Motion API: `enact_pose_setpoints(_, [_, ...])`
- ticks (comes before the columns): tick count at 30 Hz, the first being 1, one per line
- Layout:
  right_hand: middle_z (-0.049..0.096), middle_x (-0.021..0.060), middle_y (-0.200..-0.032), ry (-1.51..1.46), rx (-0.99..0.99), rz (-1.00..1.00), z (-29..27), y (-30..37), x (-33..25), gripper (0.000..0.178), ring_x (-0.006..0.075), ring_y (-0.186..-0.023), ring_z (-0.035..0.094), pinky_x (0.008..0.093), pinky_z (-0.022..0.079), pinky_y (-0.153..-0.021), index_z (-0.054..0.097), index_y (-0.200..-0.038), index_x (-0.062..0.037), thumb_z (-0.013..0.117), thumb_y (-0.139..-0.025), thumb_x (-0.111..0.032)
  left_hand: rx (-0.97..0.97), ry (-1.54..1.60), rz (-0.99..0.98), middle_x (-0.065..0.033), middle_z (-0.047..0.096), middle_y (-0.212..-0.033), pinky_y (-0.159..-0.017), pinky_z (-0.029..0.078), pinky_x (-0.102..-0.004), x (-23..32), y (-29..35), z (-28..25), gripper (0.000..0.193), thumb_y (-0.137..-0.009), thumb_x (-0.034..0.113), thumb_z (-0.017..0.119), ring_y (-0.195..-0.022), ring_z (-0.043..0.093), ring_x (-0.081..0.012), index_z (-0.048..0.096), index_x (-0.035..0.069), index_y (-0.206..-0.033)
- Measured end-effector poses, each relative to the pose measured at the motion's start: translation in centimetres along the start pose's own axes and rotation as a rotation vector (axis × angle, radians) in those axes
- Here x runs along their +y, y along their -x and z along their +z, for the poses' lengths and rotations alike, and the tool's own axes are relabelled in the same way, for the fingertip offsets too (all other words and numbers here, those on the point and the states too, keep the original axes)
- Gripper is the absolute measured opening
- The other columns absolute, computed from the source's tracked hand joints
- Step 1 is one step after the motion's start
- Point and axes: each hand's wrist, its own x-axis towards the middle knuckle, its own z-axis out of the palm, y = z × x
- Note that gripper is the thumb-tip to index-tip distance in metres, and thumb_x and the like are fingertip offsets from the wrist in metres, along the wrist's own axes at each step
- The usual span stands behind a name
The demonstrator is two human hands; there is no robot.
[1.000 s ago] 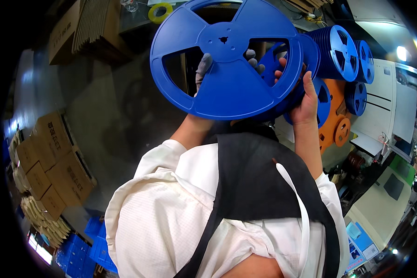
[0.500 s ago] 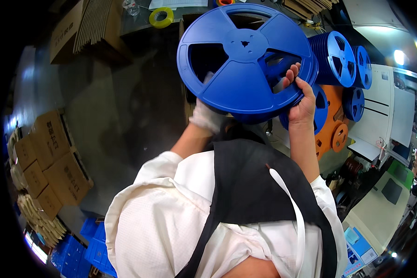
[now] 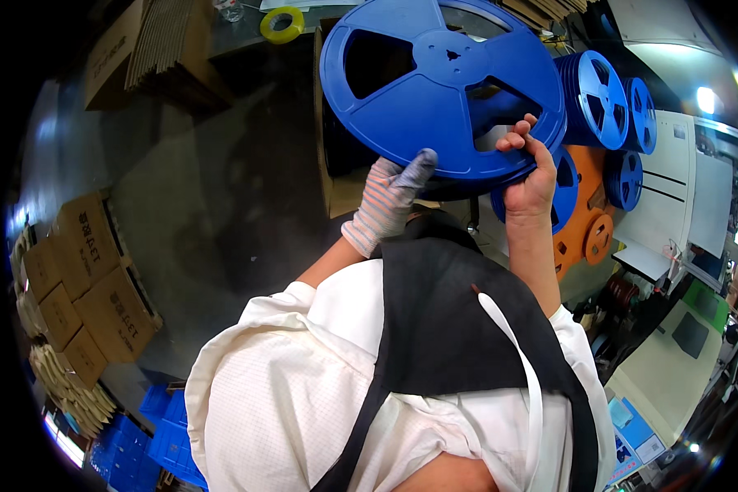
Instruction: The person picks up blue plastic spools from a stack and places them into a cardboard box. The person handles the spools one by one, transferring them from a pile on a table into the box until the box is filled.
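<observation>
A large blue plastic reel (image 3: 422, 111) with wide cutouts and a small notched hub hole is held tilted in front of me. My left hand (image 3: 389, 197), in a striped grey-tipped glove, grips its near rim, thumb on top and the other fingers hidden underneath. Bare, my right hand (image 3: 530, 176) holds the right rim, with its fingertips curled up through a cutout. Below the top disc more blue edges show; I cannot tell whether they belong to the same reel or to others. Under the reel stands an open cardboard box (image 3: 336, 193), mostly covered.
Stacked blue reels (image 3: 603, 98) stand at the right, near an orange surface (image 3: 580, 184) with an orange reel (image 3: 599, 238). A worktop at the back holds yellow tape (image 3: 282, 25). Flattened cardboard (image 3: 172, 53) stands at far left; cartons (image 3: 90, 279) and blue crates (image 3: 176, 439) lie lower left.
My left hand has come round from beneath the reel's left side, and its thumb now lies over the near rim. The reel has shifted slightly up and right; my right hand keeps its hold.
</observation>
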Motion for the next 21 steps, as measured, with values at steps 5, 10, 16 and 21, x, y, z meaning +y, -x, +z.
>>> enact_pose_setpoints(5, [0.063, 0.0113, -0.095, -0.025, -0.073, 0.026, -0.6, 0.1, -0.7, 0.031, 0.0185, -0.073, 0.06, 0.0355, 0.052, -0.073, 0.051, -0.117, -0.0016, 0.047, -0.087, 0.003, 0.056, 0.132, -0.114, -0.0068, 0.065, -0.099, -0.082, 0.052, -0.0291, 1.3, 0.0, -1.2, 0.037, -0.093, 0.037, 0.062, -0.09, 0.063, -0.0156, 0.061, 0.003, -0.11])
enact_pose_setpoints(10, [0.064, 0.0117, -0.094, 0.02, -0.08, -0.011, -1.4, 0.8, -1.4, 0.033, 0.0178, -0.071, 0.06, 0.0353, 0.052, -0.073, 0.051, -0.119, -0.0016, 0.046, -0.087, 0.003, 0.149, 0.273, -0.071, -0.0108, 0.065, -0.105, -0.086, 0.053, -0.0335, 2.8, -1.5, -1.8, 0.04, -0.095, 0.032, 0.06, -0.095, 0.064, -0.0207, 0.058, -0.001, -0.116])
enact_pose_setpoints(16, [0.064, 0.01, -0.094, 0.079, -0.229, -0.001, -3.2, 1.7, -3.2, 0.038, 0.0171, -0.072, 0.06, 0.0343, 0.053, -0.071, 0.047, -0.126, -0.001, 0.045, -0.089, 0.001, 0.075, 0.416, -0.042, -0.016, 0.063, -0.115, -0.094, 0.051, -0.0403, 3.5, -3.6, -3.4, 0.039, -0.093, 0.019, 0.062, -0.105, 0.063, -0.0263, 0.053, 0.0, -0.125])
enact_pose_setpoints(21, [0.066, 0.0143, -0.103, 0.297, -0.002, -0.001, -1.6, 3.7, -3.9, 0.034, 0.0216, -0.082, 0.065, 0.0359, 0.056, -0.075, 0.049, -0.127, -0.0012, 0.049, -0.093, -0.007, -0.059, 0.617, 0.013, -0.0044, 0.065, -0.096, -0.09, 0.052, -0.0381, 4.4, -5.4, -3.6, 0.038, -0.091, 0.021, 0.062, -0.094, 0.063, -0.0211, 0.053, 0.003, -0.124])
